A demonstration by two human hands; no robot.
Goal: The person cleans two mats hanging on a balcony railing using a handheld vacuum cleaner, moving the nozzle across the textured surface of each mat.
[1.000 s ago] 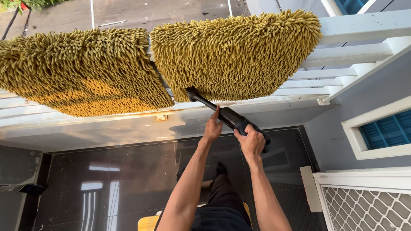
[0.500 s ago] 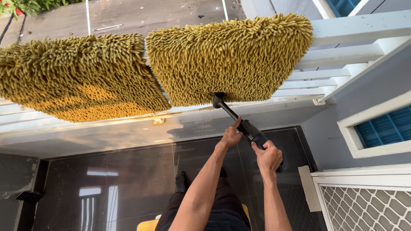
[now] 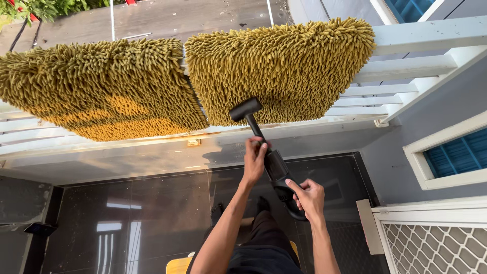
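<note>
Nearest the camera, at 6 o'clock: dark trousers [image 3: 264, 243] and a yellow seat edge [image 3: 177, 265] over the glossy dark tiled floor [image 3: 127, 213].

Right hand [image 3: 308, 199], about 5 o'clock of centre: grip closed around the rear handle of a black handheld vacuum [image 3: 276, 170], fingers wrapped over it.

Left hand [image 3: 255, 160], just at 11 o'clock from the right hand: grip closed around the vacuum's narrow neck, forward of the body.

The vacuum runs diagonally up toward 11 o'clock. Its nozzle [image 3: 245, 109] presses against the lower part of the right shaggy mustard-yellow mat [image 3: 279, 66], near that mat's bottom edge.

The right mat hangs draped over a white slatted railing [image 3: 406, 66]. A second mat of the same kind [image 3: 96, 86] hangs at 9 o'clock from it, edges touching or nearly so.

At 3 o'clock: grey wall with a white-framed blue louvred window [image 3: 456, 155]; a white lattice gate [image 3: 436, 243] at 4 o'clock.

Farthest, at 12 o'clock beyond the railing: pavement [image 3: 203, 18], greenery [image 3: 45, 7] at 10 o'clock.
</note>
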